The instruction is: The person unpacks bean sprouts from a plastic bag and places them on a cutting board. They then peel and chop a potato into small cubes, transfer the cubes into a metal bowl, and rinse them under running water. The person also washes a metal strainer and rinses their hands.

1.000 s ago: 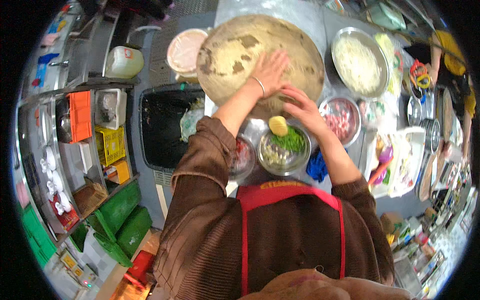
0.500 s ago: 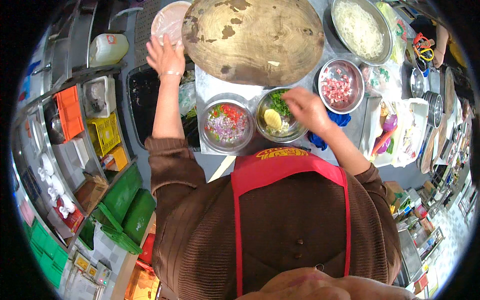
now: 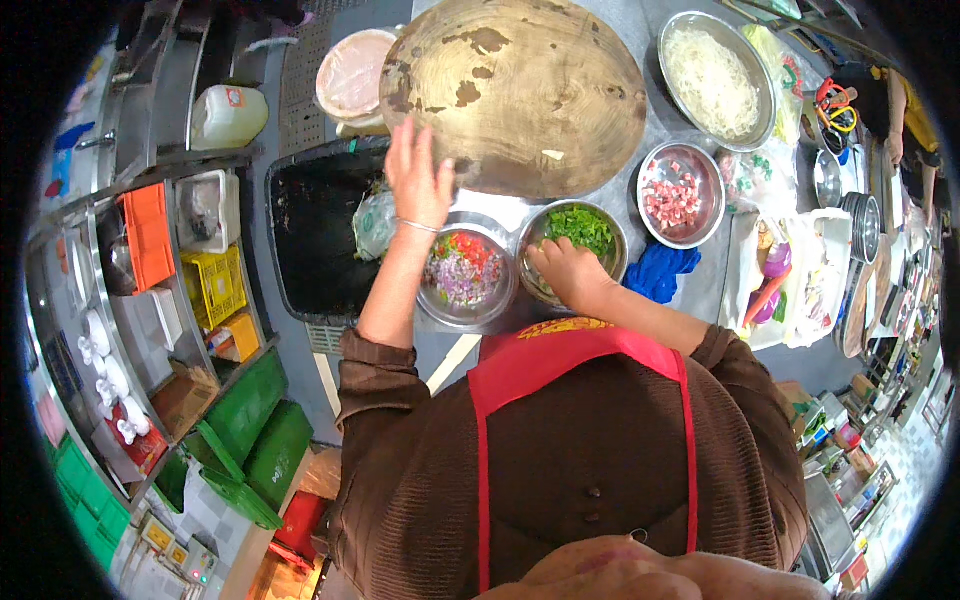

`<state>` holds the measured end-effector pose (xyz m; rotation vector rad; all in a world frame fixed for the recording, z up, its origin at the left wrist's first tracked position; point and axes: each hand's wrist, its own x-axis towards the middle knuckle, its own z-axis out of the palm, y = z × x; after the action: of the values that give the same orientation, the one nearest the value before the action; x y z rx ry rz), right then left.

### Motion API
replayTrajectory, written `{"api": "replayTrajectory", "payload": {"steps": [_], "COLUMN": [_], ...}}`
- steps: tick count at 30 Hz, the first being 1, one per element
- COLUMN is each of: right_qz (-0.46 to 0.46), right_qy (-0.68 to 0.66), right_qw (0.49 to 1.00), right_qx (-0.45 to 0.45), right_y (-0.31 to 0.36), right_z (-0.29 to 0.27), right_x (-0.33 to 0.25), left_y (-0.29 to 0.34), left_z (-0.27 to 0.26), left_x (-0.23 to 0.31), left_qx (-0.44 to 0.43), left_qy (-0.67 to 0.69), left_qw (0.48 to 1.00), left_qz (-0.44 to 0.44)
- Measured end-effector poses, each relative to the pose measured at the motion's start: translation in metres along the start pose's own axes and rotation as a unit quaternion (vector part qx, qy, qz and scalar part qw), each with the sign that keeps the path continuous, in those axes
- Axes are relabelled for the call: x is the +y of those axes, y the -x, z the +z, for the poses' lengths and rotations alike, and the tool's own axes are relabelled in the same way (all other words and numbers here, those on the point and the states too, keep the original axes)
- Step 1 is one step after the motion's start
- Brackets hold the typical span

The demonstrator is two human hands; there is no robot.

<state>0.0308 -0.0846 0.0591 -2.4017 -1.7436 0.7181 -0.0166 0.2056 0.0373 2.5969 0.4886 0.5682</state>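
Note:
My left hand (image 3: 418,185) is open, fingers spread, over the lower left edge of the round wooden chopping block (image 3: 520,110). Nothing is in it. My right hand (image 3: 572,275) reaches into a metal bowl (image 3: 622,262) of chopped green herbs (image 3: 583,230). Its fingers are closed low on the bowl's left side, and what they hold is hidden. Left of that bowl stands another metal bowl (image 3: 468,318) with diced purple onion and red pepper (image 3: 466,268). A small pale scrap (image 3: 553,155) lies on the block.
A bowl of diced pink meat (image 3: 672,200) and a large bowl of pale shreds (image 3: 712,85) stand right, near a blue cloth (image 3: 662,272) and a white vegetable basket (image 3: 740,265). A black bin (image 3: 310,235) and a film-covered pinkish tub (image 3: 352,75) are left. Another person (image 3: 897,120) stands far right.
My left hand has come from the film-covered tub to the block's edge. My right hand has gone down into the herb bowl; the yellow piece seen there before is now hidden.

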Motion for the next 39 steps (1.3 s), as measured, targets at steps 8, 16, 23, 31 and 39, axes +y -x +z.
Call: {"api": "replayTrajectory", "payload": {"steps": [8,16,23,31,39], "right_qz": [0.16,0.215,0.205,0.187,0.187], "right_qy": [-0.581,-0.861,-0.885,-0.859,-0.868], "right_qw": [0.795,0.449,0.383,0.438,0.415], "right_qx": [0.072,0.107,0.168,0.187,0.198], "right_y": [0.037,0.067,0.066,0.057,0.054], "right_z": [-0.034,-0.043,-0.064,-0.077,-0.069], "right_x": [0.036,0.076,0.076,0.068,0.066], "left_y": [-0.057,-0.068,-0.076,-0.052,-0.047], "left_z": [0.075,0.061,-0.037,0.085,0.089], "left_x": [0.086,0.049,-0.061,0.084,0.084], "left_qx": [-0.157,-0.211,0.025,-0.199,-0.228], "left_qy": [-0.026,-0.114,-0.194,0.125,0.008], "left_qw": [0.971,0.968,0.975,0.968,0.967], "left_qz": [0.179,0.071,-0.108,0.091,0.115]}}
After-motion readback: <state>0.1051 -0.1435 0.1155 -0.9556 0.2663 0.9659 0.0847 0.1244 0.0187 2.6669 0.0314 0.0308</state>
